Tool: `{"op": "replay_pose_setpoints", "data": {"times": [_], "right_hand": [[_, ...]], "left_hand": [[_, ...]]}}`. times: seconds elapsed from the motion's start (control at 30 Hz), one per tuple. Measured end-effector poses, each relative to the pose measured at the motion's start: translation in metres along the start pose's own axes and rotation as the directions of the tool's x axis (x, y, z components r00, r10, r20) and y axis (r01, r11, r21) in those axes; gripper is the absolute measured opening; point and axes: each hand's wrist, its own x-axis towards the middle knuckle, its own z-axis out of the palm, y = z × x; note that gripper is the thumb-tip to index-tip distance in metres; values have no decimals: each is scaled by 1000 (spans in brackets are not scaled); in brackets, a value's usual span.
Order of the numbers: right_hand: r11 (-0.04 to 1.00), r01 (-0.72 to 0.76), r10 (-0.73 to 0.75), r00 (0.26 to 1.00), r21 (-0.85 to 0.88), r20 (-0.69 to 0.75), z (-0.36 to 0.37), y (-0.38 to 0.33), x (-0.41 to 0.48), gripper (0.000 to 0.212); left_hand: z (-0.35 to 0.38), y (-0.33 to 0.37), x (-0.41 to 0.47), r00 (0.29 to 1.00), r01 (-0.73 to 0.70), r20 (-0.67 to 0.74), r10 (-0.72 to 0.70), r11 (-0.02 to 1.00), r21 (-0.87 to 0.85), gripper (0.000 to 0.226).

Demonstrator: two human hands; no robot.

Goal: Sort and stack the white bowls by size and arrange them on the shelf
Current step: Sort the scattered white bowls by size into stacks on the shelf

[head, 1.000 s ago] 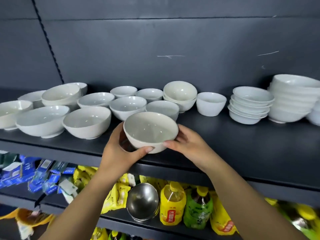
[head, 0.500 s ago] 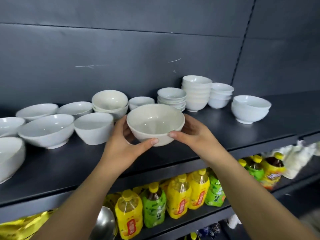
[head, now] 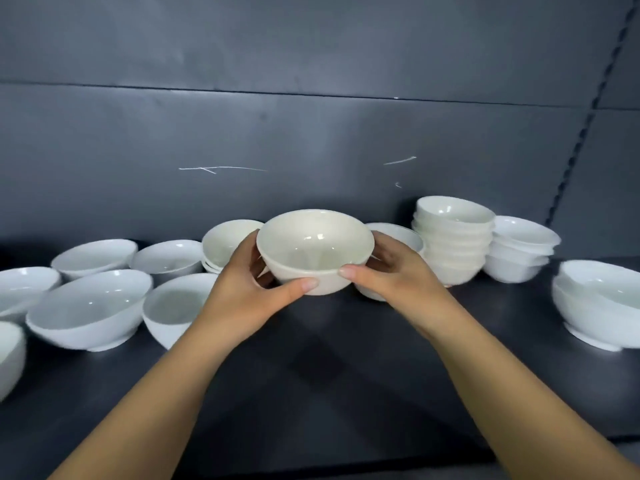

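Note:
I hold an off-white bowl (head: 313, 245) upright above the dark shelf (head: 329, 382), at the centre of the view. My left hand (head: 242, 296) grips its left side, thumb across the front wall. My right hand (head: 391, 275) grips its right side the same way. Right behind my left hand sits a short stack of off-white bowls (head: 225, 242). A tall stack of white bowls (head: 453, 244) stands to the right, with a shorter stack (head: 519, 249) beside it. A low stack of shallow bowls (head: 398, 237) is partly hidden behind my right hand.
Several loose white bowls lie on the left, among them a wide one (head: 90, 308) and a deeper one (head: 175, 308). A pair of large nested bowls (head: 599, 303) sits at the far right. The grey back panel (head: 311, 133) closes the shelf behind.
Both hands have lifted the bowl up and farther back over the shelf. My view has risen, so the lower shelves with bottles have dropped out of sight.

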Motion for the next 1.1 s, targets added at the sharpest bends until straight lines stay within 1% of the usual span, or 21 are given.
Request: {"op": "replay_pose_setpoints", "data": {"times": [0.13,0.2,0.27,0.3,0.37,0.4,0.5,0.6,0.63,0.7,0.77,0.87,0.97,1.07,1.1], "right_hand": [[998,37,-42,994,58,100,27,-2,44,44],[997,38,-46,991,65,124,45,0,66,47],[996,26,-37,991,83,131,61,2,88,50],[996,19,-30,991,88,128,68,5,98,50],[996,-9,-1,993,85,118,82,12,115,49],[996,-25,15,993,82,114,87,18,120,48],[996,-59,53,993,61,103,95,33,129,48],[997,-74,73,995,7,65,97,44,130,52],[997,-75,76,996,-14,56,97,47,130,54],[993,-88,91,995,-77,39,98,53,129,58],[984,-95,99,995,-153,15,100,56,128,63],[974,-102,102,995,-200,-8,102,58,127,66],[962,-113,113,993,-249,-14,103,58,126,65],[943,-122,120,992,-310,-26,104,53,126,63],[945,-132,131,991,-300,-24,103,51,126,61]], "left_hand": [[-37,-5,22,994,5,-112,8,994,108,70],[-62,-8,38,994,33,-112,-11,981,193,83],[-85,-12,56,995,76,-79,-54,951,300,95],[-94,-15,64,995,96,-58,-82,936,339,92],[-110,-21,80,991,122,0,-133,913,388,80],[-115,-27,86,988,120,35,-147,903,413,79],[-124,-45,101,978,114,100,-181,875,471,97],[-128,-64,111,961,124,158,-228,862,492,96],[-129,-68,112,955,140,157,-252,848,511,100],[-132,-80,115,946,175,132,-295,811,558,116],[-135,-88,117,944,179,125,-304,794,581,124],[-133,-86,118,947,146,154,-282,805,575,122],[-131,-83,116,935,138,195,-297,809,571,107],[-131,-81,113,921,140,221,-322,801,583,102],[-130,-80,112,916,145,222,-334,791,594,93]]}}
